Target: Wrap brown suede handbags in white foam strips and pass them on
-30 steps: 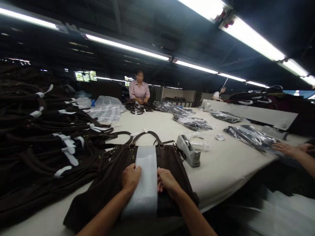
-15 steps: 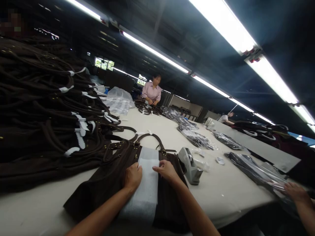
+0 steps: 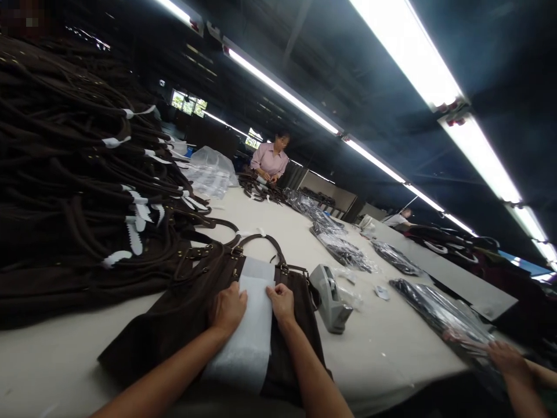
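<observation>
A dark brown handbag (image 3: 167, 331) lies on the table in front of me, its handles (image 3: 267, 239) pointing away. A strip of thin white wrapping sheet (image 3: 248, 342) runs across its middle, with one layer overlapping another near the top. My left hand (image 3: 228, 309) is closed at the strip's left edge, its thumb against the sheet and its other fingers curled, partly hidden. On the opposite edge my right hand (image 3: 282, 303) pinches the sheet between thumb and fingers. A grey tape dispenser (image 3: 331, 302) stands just right of the bag.
Piled brown bags (image 3: 87, 203) with white-wrapped handles crowd the left. Plastic-wrapped bags (image 3: 342, 247) lie along the table (image 3: 391, 348). At right, another person's hand (image 3: 507, 357) touches a wrapped bag (image 3: 439, 307). A person in pink (image 3: 270, 159) works at the far end.
My right hand has turned more upright, and its fingers now pinch the sheet's right edge. My left hand stays at the left edge. The view has shifted slightly.
</observation>
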Demonstrator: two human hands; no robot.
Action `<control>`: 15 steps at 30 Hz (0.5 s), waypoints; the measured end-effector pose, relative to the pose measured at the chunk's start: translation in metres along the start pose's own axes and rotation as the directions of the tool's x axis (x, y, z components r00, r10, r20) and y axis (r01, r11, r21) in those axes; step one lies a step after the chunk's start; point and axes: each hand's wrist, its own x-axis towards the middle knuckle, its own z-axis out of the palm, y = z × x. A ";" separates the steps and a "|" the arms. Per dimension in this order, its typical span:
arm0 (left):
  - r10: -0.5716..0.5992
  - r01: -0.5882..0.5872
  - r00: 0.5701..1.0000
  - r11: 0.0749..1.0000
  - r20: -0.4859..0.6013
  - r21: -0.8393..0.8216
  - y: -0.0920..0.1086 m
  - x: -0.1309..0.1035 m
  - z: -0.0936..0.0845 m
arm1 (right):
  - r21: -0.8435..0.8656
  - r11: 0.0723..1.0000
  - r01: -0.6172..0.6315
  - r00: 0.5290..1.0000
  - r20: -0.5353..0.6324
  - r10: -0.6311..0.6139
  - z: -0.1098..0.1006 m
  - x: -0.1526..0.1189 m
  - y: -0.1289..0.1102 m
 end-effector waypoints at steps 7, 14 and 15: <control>0.537 -0.552 0.830 0.830 0.147 0.085 0.010 -0.006 0.008 | 0.003 0.999 -0.044 0.999 -0.024 0.044 0.001 0.004 0.002; 0.514 -0.574 0.804 0.802 0.298 0.164 0.004 -0.005 0.033 | -0.075 0.989 -0.131 0.991 -0.035 0.129 0.001 0.005 -0.008; 0.512 -0.572 0.808 0.800 0.291 0.181 0.003 -0.005 0.034 | -0.135 0.982 -0.131 0.991 -0.023 0.129 -0.002 0.002 -0.014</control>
